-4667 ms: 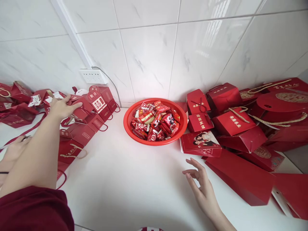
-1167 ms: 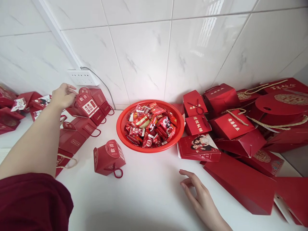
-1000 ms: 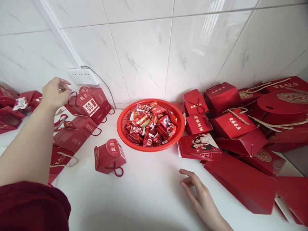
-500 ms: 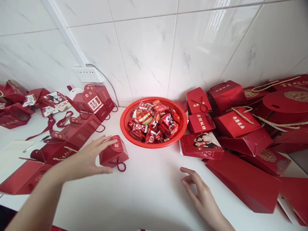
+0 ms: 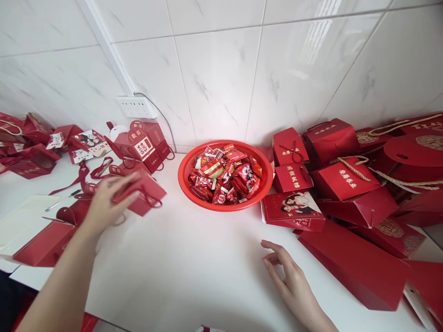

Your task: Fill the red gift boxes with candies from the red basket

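Observation:
My left hand (image 5: 108,203) is closed on a small red gift box (image 5: 148,191) with a dark red cord handle. The box is tilted and slightly blurred, left of the basket and close to the other boxes on that side. My right hand (image 5: 289,274) rests over the white table, fingers loosely bent and apart, holding nothing. Beyond both hands stands a round red plastic basket (image 5: 226,208) filled with wrapped candies (image 5: 224,175) in mostly red wrappers.
Red gift boxes (image 5: 145,147) line the left side, near a pen (image 5: 62,201) and paper (image 5: 26,216). More red boxes (image 5: 349,180) are piled on the right, reaching the front with a long box (image 5: 353,267). A tiled wall (image 5: 221,78) with a power socket (image 5: 136,107) closes off the back.
My left hand has closed on the small gift box and carried it left and away from me, tilting it. My right hand has hardly moved. The view has shifted slightly.

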Motion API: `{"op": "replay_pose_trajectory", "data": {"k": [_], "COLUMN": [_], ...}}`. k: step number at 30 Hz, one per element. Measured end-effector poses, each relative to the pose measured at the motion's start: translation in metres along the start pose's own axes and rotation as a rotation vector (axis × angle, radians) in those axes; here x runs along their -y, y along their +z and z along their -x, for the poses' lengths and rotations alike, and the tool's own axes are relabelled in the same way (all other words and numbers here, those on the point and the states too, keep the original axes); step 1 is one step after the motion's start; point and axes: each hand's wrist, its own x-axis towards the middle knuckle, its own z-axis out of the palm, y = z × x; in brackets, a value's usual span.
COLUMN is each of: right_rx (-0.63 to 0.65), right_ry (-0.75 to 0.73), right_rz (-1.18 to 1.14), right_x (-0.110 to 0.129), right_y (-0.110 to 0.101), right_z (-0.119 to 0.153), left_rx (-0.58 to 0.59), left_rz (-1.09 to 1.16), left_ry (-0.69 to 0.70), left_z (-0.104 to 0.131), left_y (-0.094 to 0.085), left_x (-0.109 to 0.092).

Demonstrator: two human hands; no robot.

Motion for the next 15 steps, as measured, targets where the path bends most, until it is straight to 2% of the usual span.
{"op": "replay_pose_trajectory", "data": {"k": [3, 5, 6, 7, 10, 12, 15], "right_rx": [0.019, 0.023, 0.02, 0.012, -0.015, -0.022, -0.033], "right_ry": [0.014, 0.014, 0.011, 0.003, -0.022, -0.023, -0.014], "right_rz": [-0.014, -0.029, -0.032, -0.03, 0.004, 0.023, 0.033], "right_x": [0.003, 0.005, 0.006, 0.006, 0.005, 0.003, 0.002], "right_y": [0.0, 0.0, 0.0, 0.001, 0.001, -0.001, -0.003], "right_z": [0.0, 0.0, 0.0, 0.0, 0.0, -0.001, -0.001], "left_rx": [-0.346, -0.524, -0.557, -0.542, -0.336, -0.248, -0.199], "left_rz": [-0.049, -0.081, -0.092, -0.094, -0.056, -0.062, -0.108], "left_ry": [0.013, 0.002, -0.004, -0.016, -0.145, -0.182, -0.166], "left_z": [-0.035, -0.063, -0.077, -0.091, -0.12, -0.128, -0.126], "left_y": [-0.038, -0.049, -0.05, -0.047, -0.03, -0.019, -0.014], "left_x": [0.014, 0.03, 0.039, 0.05, 0.08, 0.094, 0.104]}}
